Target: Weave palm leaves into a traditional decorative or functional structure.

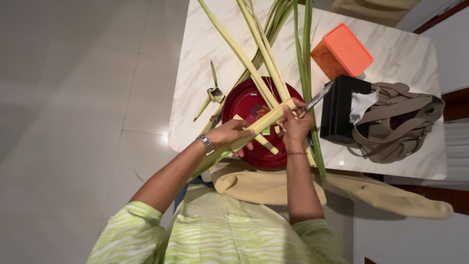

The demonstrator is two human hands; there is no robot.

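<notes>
Two hands work over a red plate (246,105) on a marble table (195,63). The left hand (229,134) is closed around a pale yellow leaf strip (266,117), which lies across the plate and slants up toward the right. The right hand (294,128) pinches the upper end of this strip and also holds a knife (318,97), with the blade pointing up and to the right. More long leaves (259,44) go up from the plate, past the far table edge. A small folded leaf piece (214,94) lies left of the plate. On the right stand an orange box (344,51), a black tissue box (339,110) and a grey bag (398,122).
</notes>
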